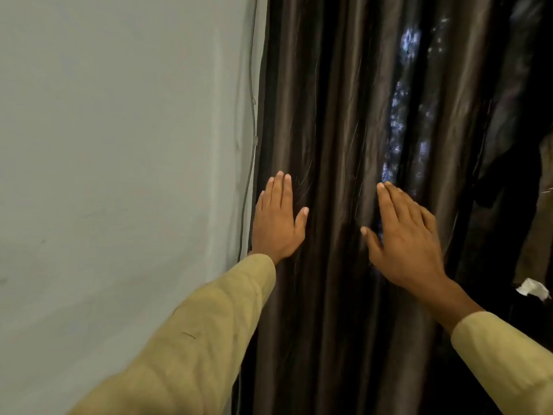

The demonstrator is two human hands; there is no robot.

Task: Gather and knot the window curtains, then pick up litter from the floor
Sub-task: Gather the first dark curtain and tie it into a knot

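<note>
A dark brown, glossy curtain (335, 115) hangs in long vertical folds over the right half of the view. Daylight shows through thin spots in the fabric near its middle. My left hand (278, 223) lies flat with straight fingers at the curtain's left edge, next to the wall. My right hand (404, 238) is spread with straight fingers against the folds further right. Neither hand holds any fabric. A crumpled white scrap of paper (534, 289) lies low at the right edge.
A pale grey-green wall (119, 175) fills the left half. A thin cable (253, 121) runs down the wall beside the curtain's edge. Dark cloth or clothing (514, 163) hangs at the far right.
</note>
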